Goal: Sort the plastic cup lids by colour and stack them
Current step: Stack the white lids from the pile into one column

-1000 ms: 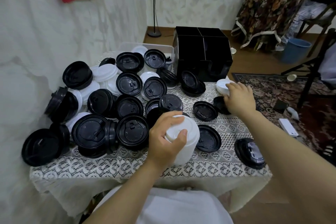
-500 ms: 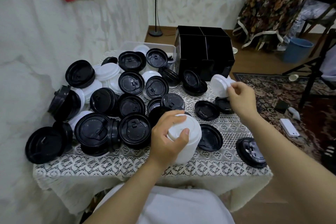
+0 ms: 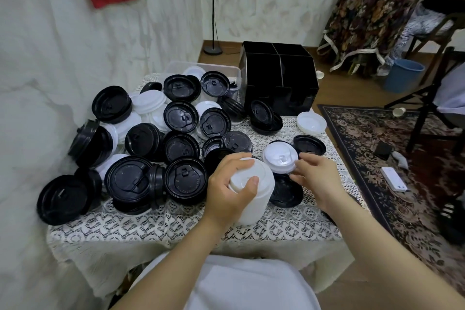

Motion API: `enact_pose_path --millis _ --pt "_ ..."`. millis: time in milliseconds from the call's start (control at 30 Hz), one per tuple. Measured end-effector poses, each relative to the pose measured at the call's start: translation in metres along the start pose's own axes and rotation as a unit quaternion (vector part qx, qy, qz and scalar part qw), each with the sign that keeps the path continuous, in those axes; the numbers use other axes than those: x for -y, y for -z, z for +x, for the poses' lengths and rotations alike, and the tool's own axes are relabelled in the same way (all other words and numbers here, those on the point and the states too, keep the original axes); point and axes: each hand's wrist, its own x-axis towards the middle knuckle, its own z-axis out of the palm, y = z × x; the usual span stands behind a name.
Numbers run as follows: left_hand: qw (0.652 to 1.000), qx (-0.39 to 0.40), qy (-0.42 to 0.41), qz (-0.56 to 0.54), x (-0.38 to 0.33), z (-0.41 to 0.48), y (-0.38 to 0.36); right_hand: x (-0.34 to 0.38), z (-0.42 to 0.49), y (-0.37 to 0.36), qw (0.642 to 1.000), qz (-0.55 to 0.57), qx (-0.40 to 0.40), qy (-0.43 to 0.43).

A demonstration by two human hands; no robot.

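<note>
A tall stack of white lids [image 3: 254, 199] stands near the front middle of the lace-covered table [image 3: 161, 229]. My left hand [image 3: 230, 190] grips its top from the left. My right hand [image 3: 315, 178] pinches a single white lid [image 3: 279, 158] by its right edge, just right of the stack and close to its top. A heap of black lids [image 3: 156, 156] with white lids [image 3: 148, 106] mixed in covers the left half of the table. Another white lid [image 3: 311, 122] lies upturned at the far right, and loose black lids [image 3: 309, 145] lie around my hands.
A black divided organiser box [image 3: 279, 78] stands at the table's back right, with a clear plastic tub [image 3: 181, 68] of lids to its left. A wall runs along the left. A patterned rug [image 3: 402, 158], a blue bin [image 3: 402, 75], chairs and a seated person are to the right.
My right hand lifted a white lid from the far right of the table and carried it toward me, up beside the white stack. My left hand stayed on the stack.
</note>
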Motion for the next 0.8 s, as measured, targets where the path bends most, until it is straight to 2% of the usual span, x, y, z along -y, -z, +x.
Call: enact_pose_path --millis 67,167,233,300,400,533,800 --pt "1.000 0.002 0.001 0.000 0.000 0.000 0.001 -0.002 0.000 0.003 0.994 -0.096 -0.025 0.044" --pt "1.000 0.006 0.002 -0.001 0.000 -0.001 0.001 -0.002 0.005 0.008 0.961 -0.234 -0.037 0.141" --pt "1.000 0.006 0.002 0.000 0.000 0.000 0.001 0.003 0.008 0.011 0.938 -0.272 0.021 0.213" --pt "1.000 0.008 0.004 -0.001 -0.001 0.000 0.002 0.008 0.014 0.012 0.915 -0.297 0.111 0.249" --pt "1.000 0.012 0.009 -0.003 -0.002 0.000 0.002 0.013 0.028 0.012 0.883 -0.354 0.193 0.242" --pt "1.000 0.017 0.016 -0.006 -0.002 -0.001 0.003 0.016 0.045 0.005 0.846 -0.416 0.246 0.226" --pt "0.998 0.042 0.047 -0.014 -0.006 0.000 0.007 0.015 0.051 0.004 0.849 -0.419 0.209 0.242"
